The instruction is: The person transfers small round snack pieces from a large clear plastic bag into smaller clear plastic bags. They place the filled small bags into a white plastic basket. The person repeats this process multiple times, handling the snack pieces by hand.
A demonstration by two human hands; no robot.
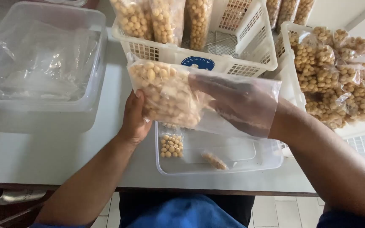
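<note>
The bag could spill: its mouth looks open around the right hand, which is pushed inside it, and if the left hand loosens or the bag tips toward the right, the yellow balls could roll out past the small tub onto the bench. The left hand is clamped on the bag's closed end; the right hand lies flat inside, fingers spread, gripping nothing I can make out. The bag is clear plastic, held sideways between both hands just above the small tub, its left half packed with the round balls, its right half nearly bare. Beyond the hands stands a white basket of filled bags.
</note>
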